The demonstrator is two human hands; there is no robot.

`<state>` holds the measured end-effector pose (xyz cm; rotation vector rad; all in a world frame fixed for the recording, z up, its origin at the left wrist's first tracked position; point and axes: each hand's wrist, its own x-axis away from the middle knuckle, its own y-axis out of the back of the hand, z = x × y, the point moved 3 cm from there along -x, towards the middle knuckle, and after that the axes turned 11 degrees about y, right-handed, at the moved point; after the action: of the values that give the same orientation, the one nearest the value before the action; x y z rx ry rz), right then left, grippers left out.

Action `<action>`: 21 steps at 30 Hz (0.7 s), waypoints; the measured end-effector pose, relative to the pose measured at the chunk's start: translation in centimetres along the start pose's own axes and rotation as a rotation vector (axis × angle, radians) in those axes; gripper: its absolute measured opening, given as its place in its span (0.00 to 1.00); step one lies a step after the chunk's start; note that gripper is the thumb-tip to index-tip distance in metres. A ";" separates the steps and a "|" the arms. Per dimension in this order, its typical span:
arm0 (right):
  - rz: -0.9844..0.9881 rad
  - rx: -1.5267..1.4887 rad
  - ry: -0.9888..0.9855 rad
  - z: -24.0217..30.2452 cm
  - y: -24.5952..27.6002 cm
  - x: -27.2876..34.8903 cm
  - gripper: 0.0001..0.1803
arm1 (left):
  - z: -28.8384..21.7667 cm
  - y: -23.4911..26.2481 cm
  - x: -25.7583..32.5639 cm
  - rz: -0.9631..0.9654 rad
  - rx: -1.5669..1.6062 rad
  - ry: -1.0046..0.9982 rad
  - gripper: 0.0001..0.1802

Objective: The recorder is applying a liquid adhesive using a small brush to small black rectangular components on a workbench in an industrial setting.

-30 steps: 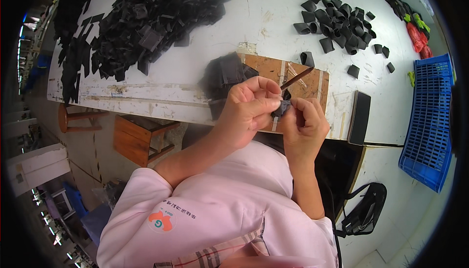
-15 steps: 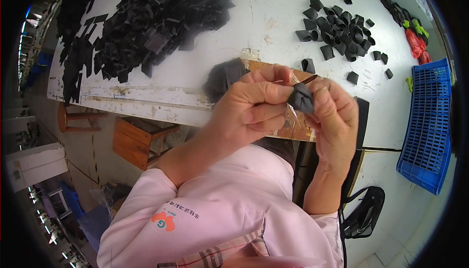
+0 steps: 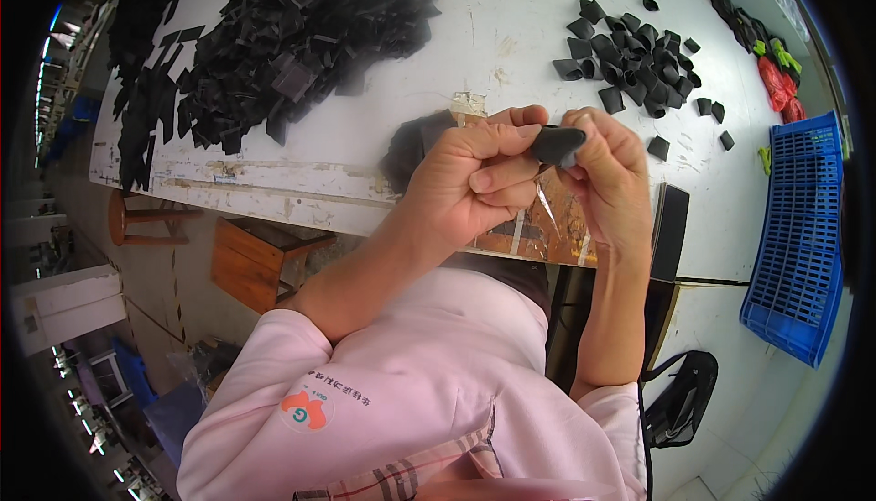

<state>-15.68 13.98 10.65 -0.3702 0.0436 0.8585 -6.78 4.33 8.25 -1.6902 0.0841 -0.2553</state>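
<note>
Between my two hands, above the table's front edge, is a small black fabric loop point(image 3: 557, 144), curled into a tube. My left hand point(image 3: 488, 168) pinches its left end between thumb and fingers. The fingers of my right hand point(image 3: 610, 168) are closed on its right end. Beneath the hands lies a brown board point(image 3: 525, 232) with clear tape on it. A dark stack of fabric pieces point(image 3: 412, 150) sits just left of my left hand, partly covered by it. Similar black loops point(image 3: 643, 67) lie in a loose group at the back right.
A large heap of flat black pieces point(image 3: 292, 54) covers the back left of the white table point(image 3: 493, 36). A blue plastic crate point(image 3: 796, 236) stands at the right, near a red bag point(image 3: 776, 81). A wooden stool point(image 3: 251, 264) and a black bag point(image 3: 683, 396) are below table level.
The bunched black piece now shows as a smooth, rounded tube. My right hand has moved up and slightly left, its fingers now over the piece's right end.
</note>
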 end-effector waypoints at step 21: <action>-0.082 0.862 0.525 2.8 -1.7 2.5 0.08 | -0.7 -1.7 0.6 -0.116 -0.656 -0.629 0.06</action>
<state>-13.06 15.71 13.34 0.2250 0.8518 0.5727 -6.47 3.77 10.07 -2.3560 -0.4438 0.2590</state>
